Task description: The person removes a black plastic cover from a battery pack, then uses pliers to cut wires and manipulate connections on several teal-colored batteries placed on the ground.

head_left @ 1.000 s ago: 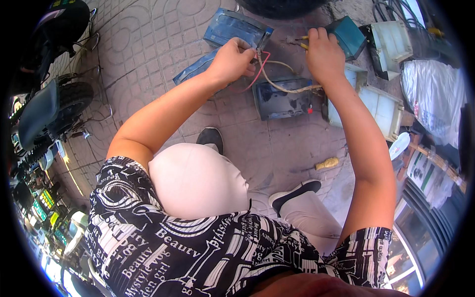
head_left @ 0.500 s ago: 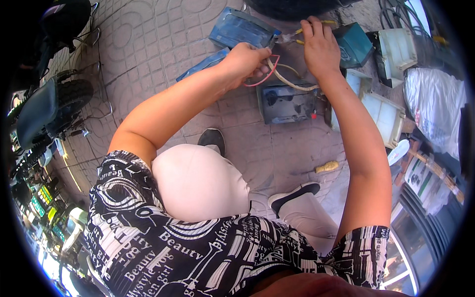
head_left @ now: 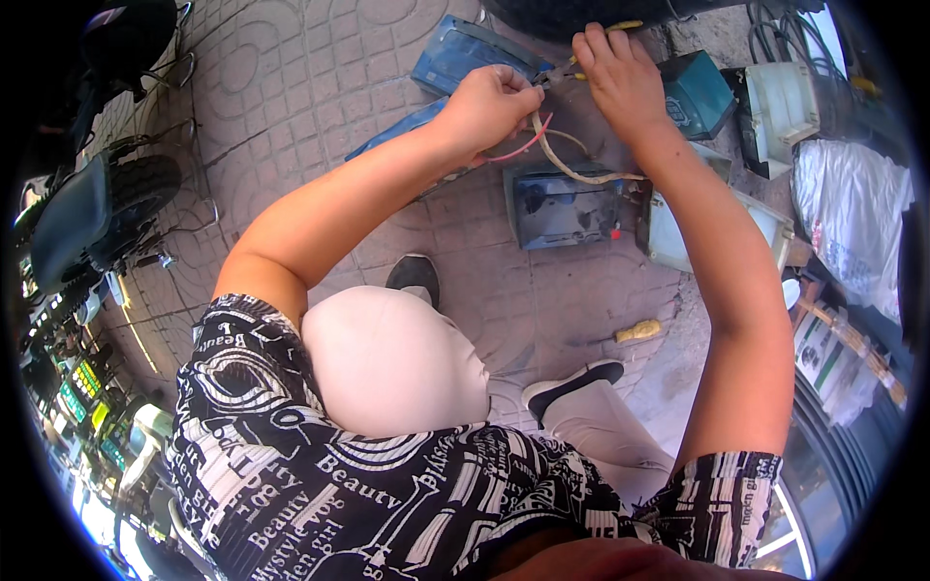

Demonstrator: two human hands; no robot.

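Note:
My left hand (head_left: 492, 102) is closed, its fingertips pinching thin wire ends. A pink-red wire (head_left: 528, 147) and a beige cable (head_left: 567, 170) hang below those fingers and curve right. In my right hand (head_left: 620, 79) are pliers (head_left: 573, 70) with yellow handles, mostly covered by the fingers. Their jaws point left, close to my left fingertips; whether they grip the wire I cannot make out. Just behind my left hand lies a blue battery-like case (head_left: 473, 56). A dark battery-like block (head_left: 567, 205) sits on the paving below the cables.
Right of my right hand stand a teal box (head_left: 699, 95) and pale open casings (head_left: 778, 114). A screwdriver with a yellow handle (head_left: 637, 331) lies near my right shoe (head_left: 573, 387). A second blue case (head_left: 392, 131) is partly behind my left forearm. A parked motorbike (head_left: 92, 218) stands left.
My left hand has risen slightly and turned, fingertips now nearer the plier jaws. The right hand with the pliers has shifted a little up, and its elbow has swung outward.

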